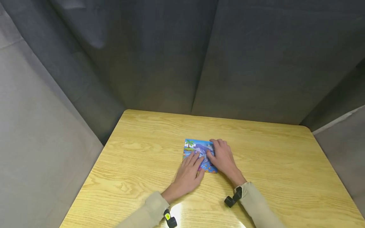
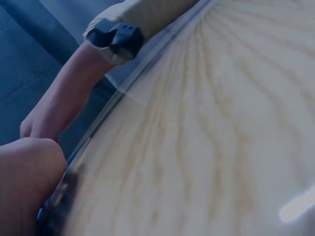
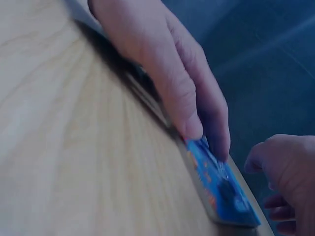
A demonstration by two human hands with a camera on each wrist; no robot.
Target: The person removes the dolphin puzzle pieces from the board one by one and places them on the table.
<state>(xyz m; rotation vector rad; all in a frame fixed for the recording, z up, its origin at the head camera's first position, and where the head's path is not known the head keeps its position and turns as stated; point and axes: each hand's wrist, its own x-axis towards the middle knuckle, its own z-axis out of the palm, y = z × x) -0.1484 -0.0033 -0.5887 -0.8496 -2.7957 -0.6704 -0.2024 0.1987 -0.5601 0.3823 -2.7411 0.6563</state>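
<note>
A square picture puzzle or card, printed with a purple dolphin, a palm tree and blue water, lies flat on the wooden table. My left hand rests on its lower left part, fingers spread and fairly straight. Over the right edge lies my right hand, the thumb on the picture and the other fingers near the upper right corner. In the right wrist view the picture's blue corner shows beneath the left hand's fingertips, with the right hand beside it. The left wrist view shows both hands only partly; the picture is mostly hidden there.
The wooden table has rounded far corners. Dark grey curtains hang behind it, and lighter grey cloth stands at the left and right sides. Both wrists carry small black cameras. Bright reflections lie on the near part of the table.
</note>
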